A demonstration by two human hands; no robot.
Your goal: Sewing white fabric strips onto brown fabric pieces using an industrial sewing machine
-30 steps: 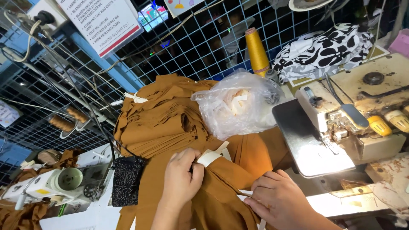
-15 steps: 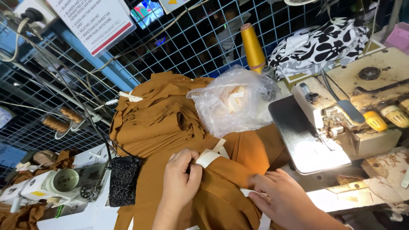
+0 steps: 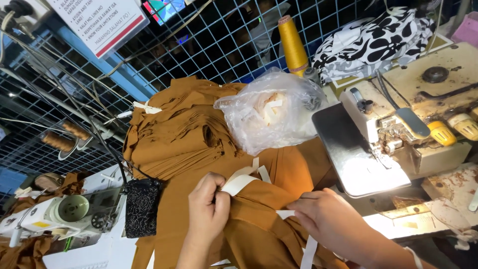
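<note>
Both our hands have slid rightward along the brown garment [image 3: 259,219] since a second ago: left hand [image 3: 209,209] pinches the white elastic strip [image 3: 241,182], right hand [image 3: 331,224] fingers press the folded edge, nearer the overlock machine [image 3: 398,134].

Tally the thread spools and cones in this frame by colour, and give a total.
Yellow thread cone, upright behind the clear plastic bag: 1
Brown thread spools, lying by the wire grid on the left: 2
Total: 3
</note>
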